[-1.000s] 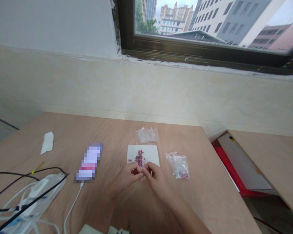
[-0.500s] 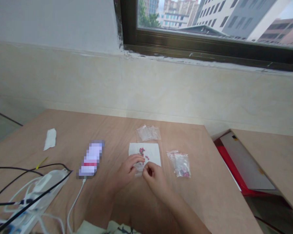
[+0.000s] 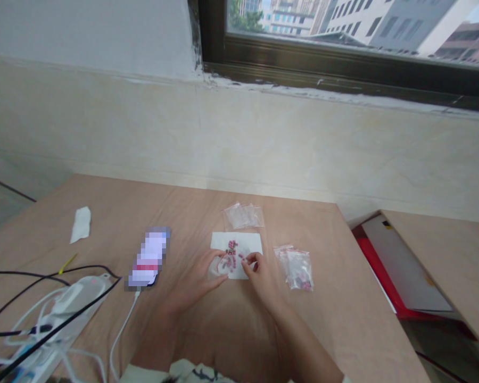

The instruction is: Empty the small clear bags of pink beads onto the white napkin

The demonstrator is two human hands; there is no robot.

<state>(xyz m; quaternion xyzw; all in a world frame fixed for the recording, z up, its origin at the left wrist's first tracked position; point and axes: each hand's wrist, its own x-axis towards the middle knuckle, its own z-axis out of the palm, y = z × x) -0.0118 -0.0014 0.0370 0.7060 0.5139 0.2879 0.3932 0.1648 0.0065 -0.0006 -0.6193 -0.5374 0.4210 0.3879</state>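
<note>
A white sheet of paper (image 3: 247, 240) lies mid-table with a cluster of small pink and dark beads (image 3: 232, 247) on it. At the paper's left edge, my left hand (image 3: 203, 277) has thumb and fingers curved round a clear plastic bag (image 3: 215, 267), its mouth facing the beads. Over the right part of the sheet, my right hand (image 3: 261, 276) pinches thumb and forefinger together at a small pink bead, partly hidden by the fingertips. Clear zip bags (image 3: 299, 268) with some pink beads inside lie to the right. Behind the paper are flat clear bags (image 3: 243, 216).
A phone (image 3: 148, 259) with a white charging cable lies to the left. Beyond it are a white tissue (image 3: 81, 224) and a power strip (image 3: 74, 303) with tangled cords. A red folder (image 3: 377, 271) sits in a gap at right, beside another wooden surface.
My hands have moved apart: the left went left with the clear bag, the right slightly right to a bead. More of the beads on the paper now shows.
</note>
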